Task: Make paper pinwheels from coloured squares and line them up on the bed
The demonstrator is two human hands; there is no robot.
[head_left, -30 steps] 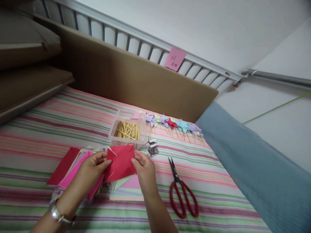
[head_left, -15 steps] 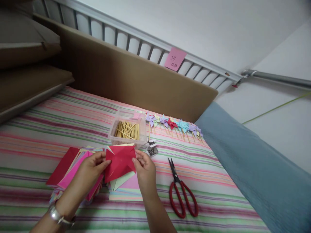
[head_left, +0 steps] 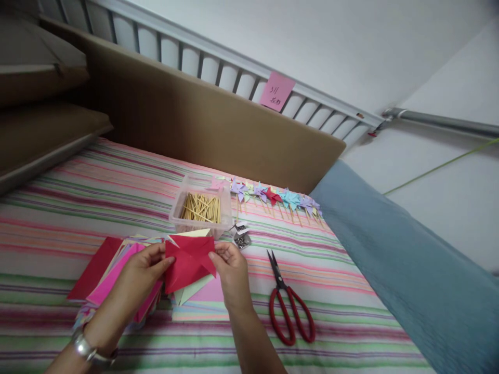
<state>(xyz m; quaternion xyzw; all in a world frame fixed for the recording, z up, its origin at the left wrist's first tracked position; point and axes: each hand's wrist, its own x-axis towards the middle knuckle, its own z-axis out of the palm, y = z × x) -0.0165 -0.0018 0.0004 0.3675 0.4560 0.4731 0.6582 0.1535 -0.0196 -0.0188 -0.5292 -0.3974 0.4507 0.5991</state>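
Note:
Both hands hold a red paper square [head_left: 189, 259] with slits cut in from its corners. My left hand [head_left: 146, 267] pinches its left edge between thumb and fingers. My right hand [head_left: 232, 265] grips the right edge, where one cut flap hangs down. Pale yellow paper [head_left: 198, 232] shows just behind the red sheet. Under my left arm lies a pile of coloured paper [head_left: 95, 270], with red and pink sheets on top. Pastel paper sheets [head_left: 200, 309] lie below the held square. Red-handled scissors [head_left: 286, 301] rest to the right of my right hand, blades pointing away.
Beyond my hands stands a clear plastic box [head_left: 177, 221] of thin wooden sticks [head_left: 200, 208]. Beside it is a small holder of metal pins [head_left: 241, 238]. A row of paper pinwheels [head_left: 290, 199] lies before a cardboard panel [head_left: 202, 119]. Striped cloth [head_left: 128, 202] covers the surface.
The right-hand flap of the red paper now hangs lower and folds slightly inward beside my right thumb. The whole view has shifted a little; both hands keep their hold.

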